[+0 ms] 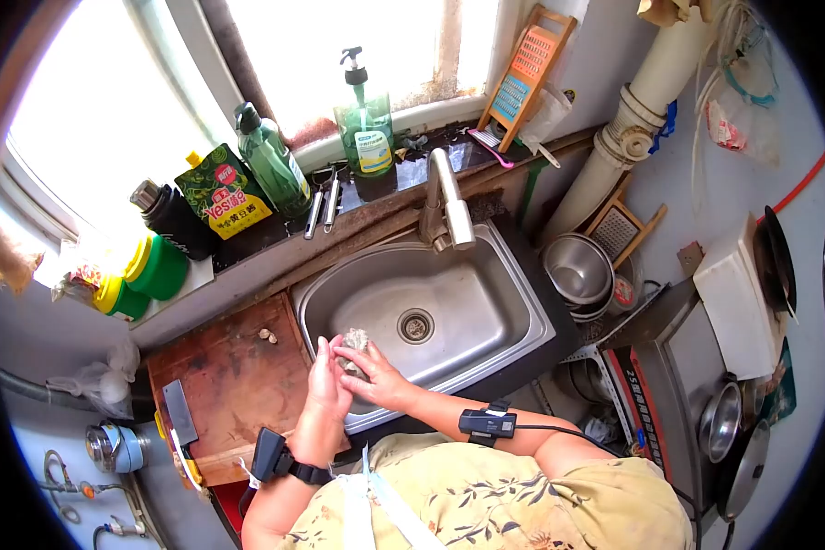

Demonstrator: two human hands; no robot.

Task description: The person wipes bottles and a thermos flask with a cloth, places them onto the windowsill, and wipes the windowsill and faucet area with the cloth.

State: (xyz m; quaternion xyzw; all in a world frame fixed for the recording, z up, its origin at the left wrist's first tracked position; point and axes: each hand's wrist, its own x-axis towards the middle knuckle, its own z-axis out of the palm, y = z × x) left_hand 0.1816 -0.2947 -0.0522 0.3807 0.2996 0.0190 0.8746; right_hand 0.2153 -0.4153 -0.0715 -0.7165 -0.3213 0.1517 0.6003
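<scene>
Both of my hands meet over the left front edge of the steel sink [509, 335]. My right hand [376, 378] is curled round a small greyish, crumpled-looking lump [355, 341], which shows above its fingers. Against the lump's left side rests my left hand [326, 378], its fingers stretched upward and touching the other hand. What the lump is I cannot make out. The faucet [447, 202] stands behind the sink. On the wooden board [229, 367] to the left lie a few small pale pieces [268, 336].
A cleaver [180, 412] lies at the board's left edge. Green bottles [365, 128], a black bottle [176, 220] and graters [527, 78] line the window ledge. Steel bowls [578, 269] stand right of the sink, with a stove [687, 367] beyond.
</scene>
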